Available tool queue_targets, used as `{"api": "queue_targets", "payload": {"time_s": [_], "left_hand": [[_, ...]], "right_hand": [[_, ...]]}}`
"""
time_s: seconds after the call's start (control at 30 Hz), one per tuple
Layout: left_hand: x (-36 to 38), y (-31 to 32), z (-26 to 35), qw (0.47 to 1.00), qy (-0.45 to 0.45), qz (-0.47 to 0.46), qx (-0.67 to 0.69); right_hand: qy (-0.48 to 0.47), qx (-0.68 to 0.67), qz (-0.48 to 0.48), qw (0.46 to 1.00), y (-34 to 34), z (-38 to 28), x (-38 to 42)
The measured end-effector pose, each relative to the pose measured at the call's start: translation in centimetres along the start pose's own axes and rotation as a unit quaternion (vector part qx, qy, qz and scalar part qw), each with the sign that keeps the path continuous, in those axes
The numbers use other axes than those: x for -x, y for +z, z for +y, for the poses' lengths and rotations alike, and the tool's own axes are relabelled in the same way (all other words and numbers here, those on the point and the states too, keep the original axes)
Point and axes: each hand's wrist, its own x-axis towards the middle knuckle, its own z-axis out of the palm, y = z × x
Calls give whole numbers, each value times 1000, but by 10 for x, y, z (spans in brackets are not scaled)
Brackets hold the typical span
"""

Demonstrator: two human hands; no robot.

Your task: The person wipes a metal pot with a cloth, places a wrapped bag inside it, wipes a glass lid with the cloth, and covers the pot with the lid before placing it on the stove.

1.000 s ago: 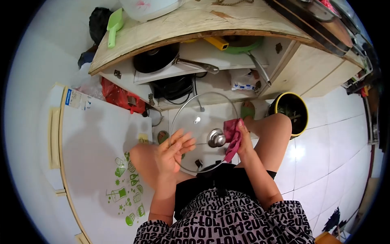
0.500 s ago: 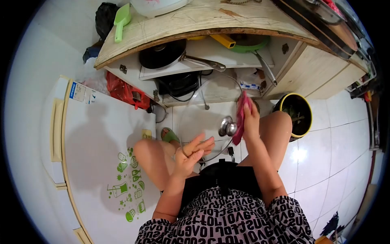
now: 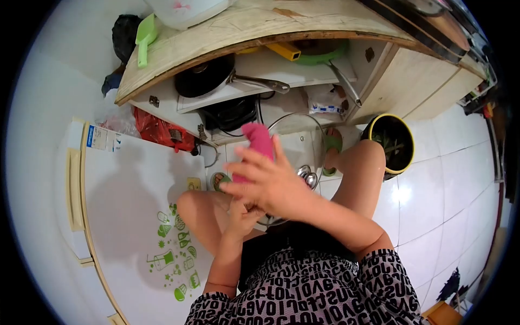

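Observation:
A clear glass pot lid point(image 3: 295, 135) with a metal rim and a shiny steel knob point(image 3: 307, 177) is held over my lap, between my knees. My left hand point(image 3: 241, 218) is closed on its near left rim, partly hidden beneath my other arm. Crossing over to the left side, my right hand point(image 3: 273, 187) presses a pink cloth point(image 3: 260, 142) against the lid's edge area, its fingers somewhat spread and blurred over the cloth. The contact between cloth and glass is hidden by the hand.
Ahead, an open cabinet holds a black pan point(image 3: 203, 78), a green pan point(image 3: 325, 54) and a black appliance point(image 3: 230, 114). A yellow-rimmed bin point(image 3: 391, 143) stands by my right knee. The white fridge point(image 3: 130, 216) is at left. A green scoop point(image 3: 145, 39) lies on the countertop.
My right hand has swung with the cloth from the lid's right side to its left. My left hand has gone from spread fingers to a closed grip, and the lid has shifted slightly.

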Motion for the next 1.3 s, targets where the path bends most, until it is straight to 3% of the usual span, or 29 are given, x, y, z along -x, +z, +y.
{"api": "queue_targets", "payload": {"time_s": [0.03,0.1,0.13,0.17,0.2,0.3,0.37,0.4,0.47,0.6,0.63,0.67,0.73,0.77,0.9,0.97,1.0,1.1,1.13,1.23,1.3], "left_hand": [[0,3,-1,983,-66,-7,171],[4,-4,3,970,-93,-38,221],[2,-7,6,954,-114,-71,269],[4,-6,9,964,-116,-55,235],[7,-7,7,963,-116,-54,236],[8,-12,0,954,-121,-65,267],[5,-12,1,959,-126,-87,237],[2,-10,4,959,-128,-90,237],[-4,-4,10,965,-135,-108,199],[0,-6,5,950,-160,-95,249],[4,-8,2,945,-160,-90,273],[8,-10,-1,938,-159,-83,297],[13,-21,-8,935,-153,-85,308],[16,-24,-10,931,-150,-92,319],[8,-24,-6,940,-155,-73,294],[6,-26,-4,950,-142,-63,271],[4,-24,0,950,-143,-65,271],[0,-17,5,952,-173,-73,241],[1,-17,0,947,-181,-97,248],[4,-19,-5,937,-189,-129,264],[7,-23,-6,935,-187,-132,271]], "right_hand": [[7,23,34,999,-2,13,-3],[132,47,3,990,-23,39,-3],[170,-40,8,985,-31,67,4],[154,-185,76,968,-32,92,17],[376,-409,-14,831,-48,93,25],[331,-430,9,840,-35,106,47],[239,-300,72,921,-32,89,41],[175,-189,57,965,-36,82,32],[140,-99,-46,984,-47,43,10],[107,-91,-40,989,-46,50,7],[204,-238,-76,947,-51,67,15],[294,-377,-112,871,-54,81,24],[372,-489,-95,784,-55,103,46],[373,-518,-66,767,-51,105,56],[364,-513,-39,777,-47,100,54],[345,-360,-28,866,-46,90,39],[346,-360,-27,866,-45,85,33],[281,-185,-82,938,-44,68,15],[280,-185,-82,938,-42,69,16],[337,-399,-136,842,-43,83,26],[361,-448,-119,809,-44,99,45]]}}
